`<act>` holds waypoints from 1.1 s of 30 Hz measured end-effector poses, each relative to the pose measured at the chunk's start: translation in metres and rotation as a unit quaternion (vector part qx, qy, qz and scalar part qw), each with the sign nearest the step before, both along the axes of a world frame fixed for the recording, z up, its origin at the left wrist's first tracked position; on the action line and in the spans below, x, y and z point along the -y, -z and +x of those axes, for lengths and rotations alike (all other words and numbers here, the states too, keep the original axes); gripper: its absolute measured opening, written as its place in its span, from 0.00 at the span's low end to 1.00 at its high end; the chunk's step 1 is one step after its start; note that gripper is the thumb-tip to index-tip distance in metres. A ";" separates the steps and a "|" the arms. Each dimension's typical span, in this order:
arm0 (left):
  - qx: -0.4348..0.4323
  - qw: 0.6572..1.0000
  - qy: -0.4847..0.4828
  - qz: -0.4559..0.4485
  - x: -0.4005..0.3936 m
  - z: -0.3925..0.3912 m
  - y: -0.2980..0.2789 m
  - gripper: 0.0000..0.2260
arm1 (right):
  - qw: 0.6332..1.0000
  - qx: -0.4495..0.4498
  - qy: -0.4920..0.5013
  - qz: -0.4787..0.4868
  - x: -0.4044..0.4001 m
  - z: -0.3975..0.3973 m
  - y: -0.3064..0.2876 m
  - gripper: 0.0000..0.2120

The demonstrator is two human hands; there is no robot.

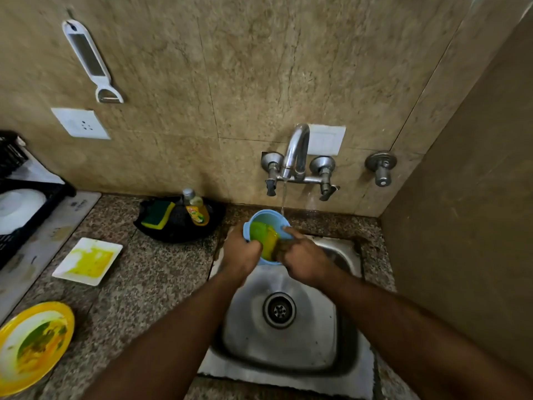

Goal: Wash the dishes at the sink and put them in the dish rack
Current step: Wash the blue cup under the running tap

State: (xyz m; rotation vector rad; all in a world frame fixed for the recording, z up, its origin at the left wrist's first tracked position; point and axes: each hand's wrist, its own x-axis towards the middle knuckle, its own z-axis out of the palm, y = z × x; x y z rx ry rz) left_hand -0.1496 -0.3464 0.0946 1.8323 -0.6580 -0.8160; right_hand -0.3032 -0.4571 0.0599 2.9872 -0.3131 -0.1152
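Note:
A light blue bowl (pixel 266 219) smeared with yellow-green residue is held tilted over the back of the steel sink (pixel 291 356). My left hand (pixel 240 252) grips its left rim. My right hand (pixel 302 259) holds the right rim, with fingers reaching into the bowl. A thin stream of water falls from the tap (pixel 294 151) onto the bowl's far edge. The black dish rack (pixel 27 209) stands at the far left with a white plate (pixel 17 207) in it.
A dirty white square plate (pixel 88 261) and a dirty yellow round plate (pixel 34 345) lie on the granite counter to the left. A black tray (pixel 178 226) by the wall holds a green-yellow sponge (pixel 157 215) and a soap bottle (pixel 196 209). A wall rises on the right.

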 end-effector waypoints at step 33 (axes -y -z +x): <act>-0.199 0.967 0.083 0.138 0.001 0.022 -0.007 0.21 | 0.979 -0.118 -0.088 -0.139 0.034 -0.001 -0.024 0.12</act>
